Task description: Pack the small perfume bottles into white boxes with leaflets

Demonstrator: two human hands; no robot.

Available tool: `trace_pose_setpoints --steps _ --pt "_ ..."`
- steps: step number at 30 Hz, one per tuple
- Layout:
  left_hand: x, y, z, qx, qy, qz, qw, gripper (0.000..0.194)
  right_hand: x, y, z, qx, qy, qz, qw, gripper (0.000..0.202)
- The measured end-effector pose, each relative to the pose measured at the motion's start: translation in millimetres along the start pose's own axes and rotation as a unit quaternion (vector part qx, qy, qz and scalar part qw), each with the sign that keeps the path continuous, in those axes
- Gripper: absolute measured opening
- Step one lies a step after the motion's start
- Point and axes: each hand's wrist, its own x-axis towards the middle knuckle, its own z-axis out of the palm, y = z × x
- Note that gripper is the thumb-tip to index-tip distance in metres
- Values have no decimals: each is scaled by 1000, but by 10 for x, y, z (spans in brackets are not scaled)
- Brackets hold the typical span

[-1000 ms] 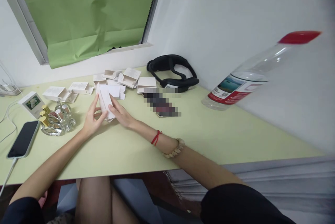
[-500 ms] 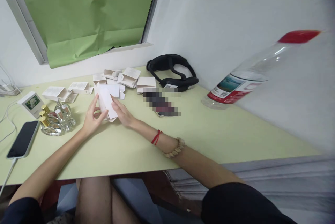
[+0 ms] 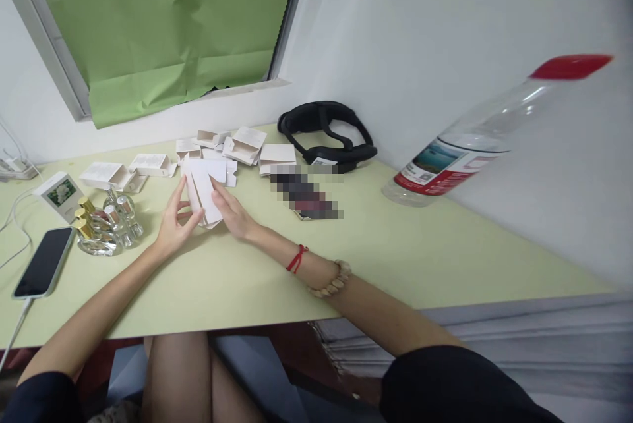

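Observation:
A small white folding carton, partly unfolded with its panels at an angle, is between my two hands above the table. My left hand grips its left side, thumb at the near edge and fingers behind. My right hand presses its fingers against the right side. Just behind lie a flat white card piece and an open white box. To the left of my left hand stands a cluster of small glass perfume bottles, some with gold caps and some with silver ones.
More open white boxes lie along the back. At left are a phone on a cable and a box with a flower picture. A black headset, a blurred-out dark item and a tall plastic bottle are at right.
The carton's panels have spread a little wider between my hands, with a gap now showing between them. Both hands stay in nearly the same place.

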Motion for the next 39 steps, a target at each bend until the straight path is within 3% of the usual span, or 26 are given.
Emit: trace_pose_setpoints --steps 13,19,23,26,31,34,39 --pt "-15 -5 12 37 -30 10 999 81 -23 64 -18 29 -11 38 999 86" --pt "-21 -19 -47 131 -78 72 986 70 -45 134 20 62 -2 61 996 93" --pt "-1 -64 -104 172 -137 163 962 93 -46 195 17 68 1 80 995 90" --pt "1 -71 -114 210 -162 180 947 107 -44 236 6 70 1 96 993 85" --pt "-17 -80 -85 263 -142 158 941 85 -43 259 -2 79 4 114 990 86" --pt "-29 -106 -72 275 -126 162 939 82 -35 267 -9 78 0 122 990 82" --pt "-49 -141 -89 321 -116 141 929 73 15 313 1 41 -22 80 996 69"
